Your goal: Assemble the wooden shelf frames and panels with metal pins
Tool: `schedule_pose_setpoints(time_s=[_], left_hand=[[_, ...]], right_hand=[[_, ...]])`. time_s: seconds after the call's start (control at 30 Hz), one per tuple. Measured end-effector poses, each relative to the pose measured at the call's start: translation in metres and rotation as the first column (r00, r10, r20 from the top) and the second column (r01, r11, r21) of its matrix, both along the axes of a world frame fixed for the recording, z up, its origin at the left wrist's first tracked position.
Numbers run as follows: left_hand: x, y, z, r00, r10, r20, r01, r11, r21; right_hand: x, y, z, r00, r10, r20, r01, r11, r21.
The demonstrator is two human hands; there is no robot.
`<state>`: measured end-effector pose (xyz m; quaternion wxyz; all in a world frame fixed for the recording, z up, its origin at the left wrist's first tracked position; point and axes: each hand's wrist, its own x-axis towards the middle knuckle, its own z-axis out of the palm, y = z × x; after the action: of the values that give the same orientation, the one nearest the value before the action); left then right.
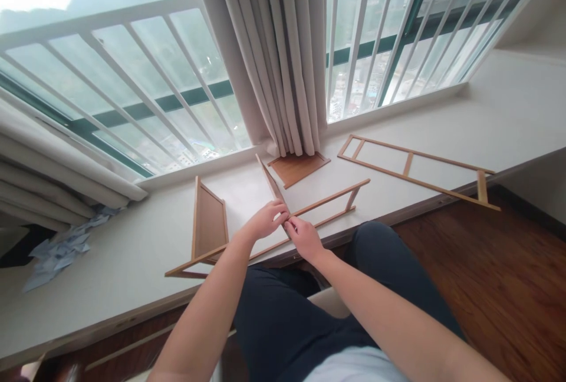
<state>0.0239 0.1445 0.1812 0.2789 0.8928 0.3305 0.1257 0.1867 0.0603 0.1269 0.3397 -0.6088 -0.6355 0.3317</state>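
Note:
My left hand (267, 220) is closed on the near end of an upright wooden panel (269, 178), seen nearly edge-on. Close beside it, my right hand (304, 237) pinches at the corner where this panel meets a wooden side frame (331, 198). Whatever small part may lie between the right fingertips is hidden. The side frame rests on the white window ledge (128, 240) and runs behind both hands. At its left end stands another wooden panel (211, 220), upright and joined to the frame.
A loose wooden panel (298, 168) lies flat beneath the grey curtain (274, 52). Farther right, a ladder-like wooden frame (409, 164) overhangs the ledge's front edge. Crumpled paper pieces (62, 255) lie at the left. White railings (128, 81) line the windows behind.

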Motion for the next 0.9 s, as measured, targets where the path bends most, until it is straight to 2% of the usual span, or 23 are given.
schedule_pose_setpoints(time_s=[0.23,0.43,0.67,0.9], left_hand=[[0.035,0.013,0.000,0.995,0.078,-0.055,-0.075,0.995,0.068],[0.067,0.026,0.002,0.984,0.141,-0.109,-0.129,0.986,0.110],[0.071,0.025,-0.001,0.976,0.178,-0.127,-0.161,0.978,0.133],[0.070,0.022,-0.004,0.972,0.198,-0.125,-0.180,0.973,0.145]], right_hand=[[0.032,0.021,0.005,0.999,0.042,-0.010,-0.042,0.998,-0.056],[0.065,0.044,0.002,0.996,0.088,-0.028,-0.090,0.993,-0.072],[0.078,0.052,-0.004,0.980,0.188,-0.064,-0.193,0.978,-0.076],[0.081,0.052,0.002,0.976,0.216,-0.007,-0.216,0.971,-0.100]])
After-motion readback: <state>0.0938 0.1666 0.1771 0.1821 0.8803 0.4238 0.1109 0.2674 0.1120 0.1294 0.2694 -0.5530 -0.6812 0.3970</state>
